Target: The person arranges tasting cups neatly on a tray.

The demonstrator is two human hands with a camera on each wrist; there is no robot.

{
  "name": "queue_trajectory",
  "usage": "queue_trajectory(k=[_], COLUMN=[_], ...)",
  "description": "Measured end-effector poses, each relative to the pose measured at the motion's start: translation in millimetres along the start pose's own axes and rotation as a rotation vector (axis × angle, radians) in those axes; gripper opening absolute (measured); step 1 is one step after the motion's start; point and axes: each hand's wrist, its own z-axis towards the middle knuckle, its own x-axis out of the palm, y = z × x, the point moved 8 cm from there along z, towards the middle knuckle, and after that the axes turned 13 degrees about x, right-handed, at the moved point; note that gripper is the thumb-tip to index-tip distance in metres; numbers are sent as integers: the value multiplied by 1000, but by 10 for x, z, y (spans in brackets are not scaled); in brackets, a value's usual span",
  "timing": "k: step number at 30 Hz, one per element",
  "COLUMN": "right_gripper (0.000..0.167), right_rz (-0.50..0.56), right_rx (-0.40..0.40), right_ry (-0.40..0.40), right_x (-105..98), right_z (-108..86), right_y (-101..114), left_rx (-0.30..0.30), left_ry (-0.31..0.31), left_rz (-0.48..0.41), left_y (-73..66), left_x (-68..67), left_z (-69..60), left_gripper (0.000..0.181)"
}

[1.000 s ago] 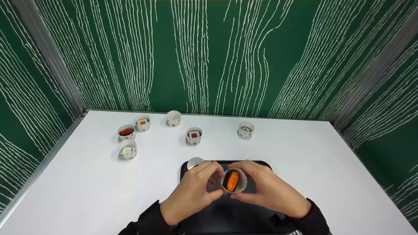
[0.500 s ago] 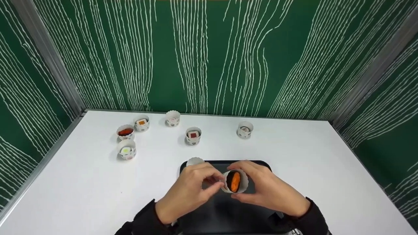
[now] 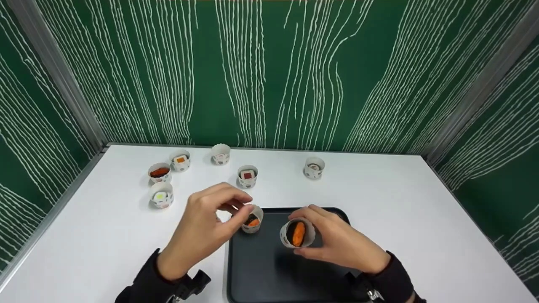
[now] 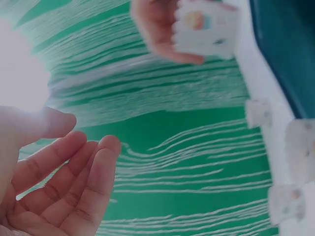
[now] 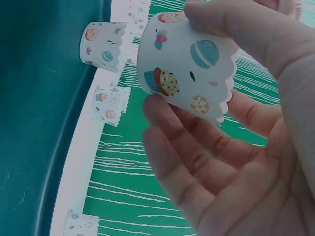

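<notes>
Your right hand [image 3: 342, 243] pinches a round white printed cup [image 5: 184, 61], apparently paper, which could buckle if over-squeezed; your left hand [image 3: 203, 225] holds nothing.

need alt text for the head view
A right hand holds a scalloped cup with an orange-and-black piece inside above a black tray; the empty left hand partly hides a second cup on the tray. Six more cups stand on the white table beyond.

Head view looks down; wrist views sit closer.
</notes>
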Motion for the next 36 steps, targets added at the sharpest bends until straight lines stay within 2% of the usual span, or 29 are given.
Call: queue_trajectory(k=[5,14,25,36], right_gripper=[55,55,49,47], right_rz=[-9,-52,-57,-72], right_rx=[10,41,56,56], right_ry=[4,46,98,145], right_x=[54,170,283,440], right_z=[114,359,612,741], right_y=[-42,-118,-205,-260], left_rx=[28,12,0,8], left_ry=[-47,-81,-98,-108], left_rz=[21,37,36,37], left_y=[-63,-46,-36,-30], left_x=[-140,-270,-357,-389], left_z=[14,35,51,34], left_gripper=[14,13,13,14])
